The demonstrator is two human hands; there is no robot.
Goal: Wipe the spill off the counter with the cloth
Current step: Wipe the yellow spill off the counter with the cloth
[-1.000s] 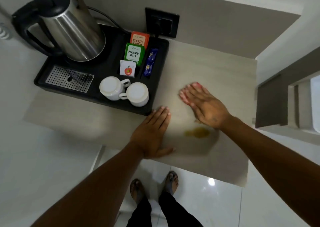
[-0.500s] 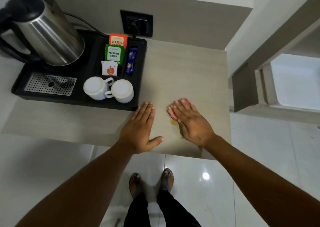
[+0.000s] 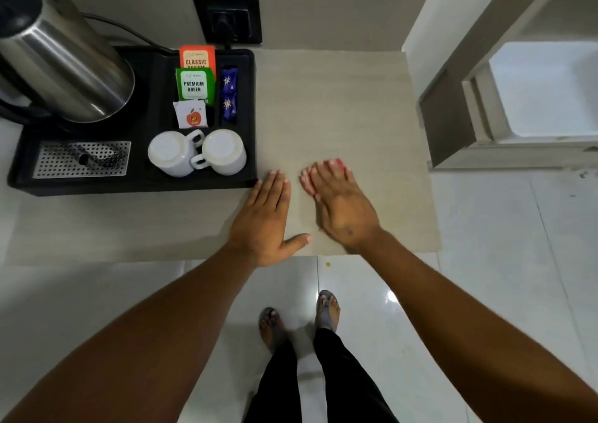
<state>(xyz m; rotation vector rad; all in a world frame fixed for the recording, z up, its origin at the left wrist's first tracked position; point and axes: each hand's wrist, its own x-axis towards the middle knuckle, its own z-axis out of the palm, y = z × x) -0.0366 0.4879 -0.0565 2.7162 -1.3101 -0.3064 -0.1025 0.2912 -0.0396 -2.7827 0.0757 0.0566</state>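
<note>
My right hand (image 3: 339, 209) lies flat, palm down, on the beige counter (image 3: 339, 105) near its front edge. A thin pink edge of cloth (image 3: 325, 164) peeks out past its fingertips; the hand hides the remainder of it. No yellow spill shows on the counter; the spot where it lay is under that hand. My left hand (image 3: 265, 222) rests flat beside it, fingers together, thumb out, empty, its fingertips close to the tray's corner.
A black tray (image 3: 136, 186) on the left holds a steel kettle (image 3: 61, 67), two upturned white cups (image 3: 197, 152) and tea sachets (image 3: 195, 83). A wall socket (image 3: 228, 18) sits behind. A small yellow drop (image 3: 327, 264) lies on the white floor below the counter edge.
My right hand slid left and toward me across the counter, over the yellow puddle, which no longer shows. My left hand stayed flat near the tray corner.
</note>
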